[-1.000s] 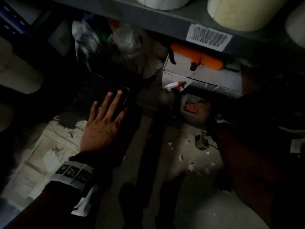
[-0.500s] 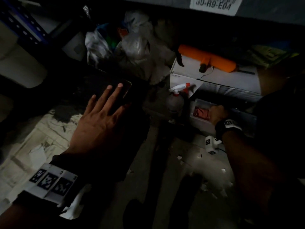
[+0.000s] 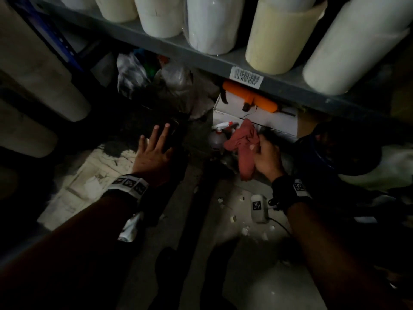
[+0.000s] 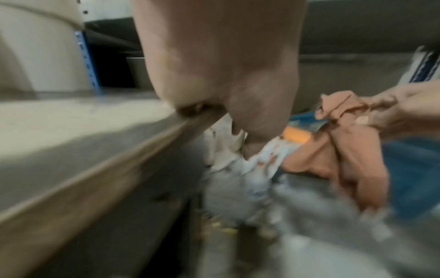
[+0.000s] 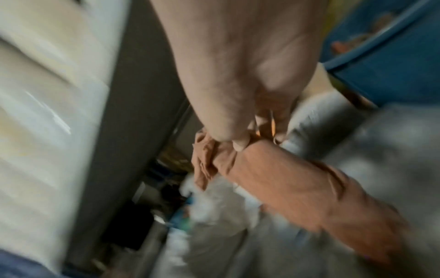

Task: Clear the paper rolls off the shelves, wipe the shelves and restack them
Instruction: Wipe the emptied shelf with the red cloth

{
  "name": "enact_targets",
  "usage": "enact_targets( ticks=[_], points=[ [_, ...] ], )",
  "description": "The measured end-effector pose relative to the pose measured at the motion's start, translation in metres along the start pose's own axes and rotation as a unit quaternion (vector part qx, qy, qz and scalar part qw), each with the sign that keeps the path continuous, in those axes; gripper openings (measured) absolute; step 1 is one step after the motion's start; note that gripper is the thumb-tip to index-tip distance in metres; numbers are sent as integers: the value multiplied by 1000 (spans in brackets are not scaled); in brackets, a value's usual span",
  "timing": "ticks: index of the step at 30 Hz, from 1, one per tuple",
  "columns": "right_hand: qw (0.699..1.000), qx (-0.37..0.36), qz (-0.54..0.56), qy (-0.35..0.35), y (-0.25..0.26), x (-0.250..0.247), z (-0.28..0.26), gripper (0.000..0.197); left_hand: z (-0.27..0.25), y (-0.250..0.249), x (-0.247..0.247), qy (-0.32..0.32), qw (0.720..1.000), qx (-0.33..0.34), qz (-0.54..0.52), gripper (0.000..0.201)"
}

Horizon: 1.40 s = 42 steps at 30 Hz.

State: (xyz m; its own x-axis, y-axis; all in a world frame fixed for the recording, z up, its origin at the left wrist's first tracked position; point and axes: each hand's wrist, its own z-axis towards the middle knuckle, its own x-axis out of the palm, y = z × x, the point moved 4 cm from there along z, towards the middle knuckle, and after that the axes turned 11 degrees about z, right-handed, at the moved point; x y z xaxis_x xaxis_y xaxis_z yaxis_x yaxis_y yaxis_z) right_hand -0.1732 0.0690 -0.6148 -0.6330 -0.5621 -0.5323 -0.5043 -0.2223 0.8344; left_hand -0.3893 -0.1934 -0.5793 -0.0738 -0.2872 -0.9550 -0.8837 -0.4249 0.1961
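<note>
My right hand grips a reddish cloth, which hangs from the fingers just in front of a spray bottle. The right wrist view shows the cloth pinched under my thumb. My left hand lies flat with straight fingers on the edge of the dark bottom shelf; in the left wrist view the hand presses on the shelf edge. Several white and cream paper rolls stand on the grey shelf above. More rolls lie at the left.
Under the upper shelf sit crumpled plastic bags, a white box with an orange tool on it, and a dark blue tub at the right. Paper scraps and a white cabled device lie on the floor.
My right hand has lifted the reddish cloth out of the small container by the spray bottle and drawn it back. The head view has tilted up, showing the rolls above. The left hand has stayed put.
</note>
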Motion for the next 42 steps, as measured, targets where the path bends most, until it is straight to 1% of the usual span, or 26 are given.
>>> enact_targets(
  ticks=[2,4,5,8,11,12,13,14,15,17,18,20,22,25,28,29,30,31,32,34,36,37,38,39,41,42],
  points=[
    [997,7,63,32,15,-1,-24,27,-3,-18,-8,45,997,-16,-57,67],
    [980,53,180,72,27,1,-53,31,-14,-41,-22,43,986,-21,-162,66],
    [965,87,230,87,37,-1,-70,32,-24,-52,-34,35,971,-24,-235,66],
    [909,178,354,126,58,-7,-118,34,-58,-80,-67,36,890,-22,-455,54],
    [831,221,487,155,92,-18,-160,36,-88,-101,-86,86,816,16,-571,57],
    [805,225,525,162,106,-23,-172,37,-96,-104,-91,102,777,18,-621,62],
    [789,231,545,164,116,-28,-182,38,-104,-105,-97,113,739,8,-664,63],
    [773,232,566,170,129,-32,-191,40,-110,-104,-102,120,715,-2,-689,57],
    [766,236,574,169,137,-37,-198,44,-116,-103,-109,126,700,-5,-703,44],
    [761,240,577,174,154,-48,-211,45,-129,-95,-123,113,701,-16,-704,11],
    [763,244,574,170,162,-53,-216,39,-136,-90,-129,101,701,-28,-706,7],
    [770,279,557,138,173,-62,-226,38,-152,-79,-145,78,681,-67,-725,7],
    [778,317,529,120,181,-66,-236,54,-167,-70,-160,57,668,-91,-737,11],
    [802,317,487,139,201,-69,-248,73,-186,-61,-180,45,654,-115,-747,10],
    [778,325,518,144,222,-73,-261,102,-205,-53,-195,23,631,-158,-759,7],
    [778,330,515,144,227,-74,-265,108,-212,-51,-201,13,621,-160,-767,5],
    [782,331,507,150,235,-75,-272,110,-218,-49,-206,3,607,-156,-779,10],
    [798,318,488,157,240,-74,-278,105,-224,-48,-210,-2,594,-147,-791,17],
    [814,291,473,171,249,-73,-286,92,-230,-47,-215,-1,585,-132,-800,23],
    [834,218,464,205,266,-67,-300,52,-240,-49,-225,10,585,-87,-806,34],
    [850,175,457,196,271,-63,-303,28,-249,-50,-235,6,594,-58,-803,33],
    [858,181,449,172,270,-64,-302,20,-253,-47,-239,-6,597,-64,-800,26],
    [861,195,445,151,268,-68,-300,16,-256,-42,-241,-22,597,-80,-798,17],
    [861,208,442,145,266,-72,-299,20,-260,-37,-242,-39,593,-97,-798,10],
    [836,229,475,152,266,-79,-298,29,-265,-24,-244,-70,604,-114,-786,7],
    [821,239,496,150,265,-84,-298,28,-266,-20,-244,-78,614,-113,-777,9]
  ],
)
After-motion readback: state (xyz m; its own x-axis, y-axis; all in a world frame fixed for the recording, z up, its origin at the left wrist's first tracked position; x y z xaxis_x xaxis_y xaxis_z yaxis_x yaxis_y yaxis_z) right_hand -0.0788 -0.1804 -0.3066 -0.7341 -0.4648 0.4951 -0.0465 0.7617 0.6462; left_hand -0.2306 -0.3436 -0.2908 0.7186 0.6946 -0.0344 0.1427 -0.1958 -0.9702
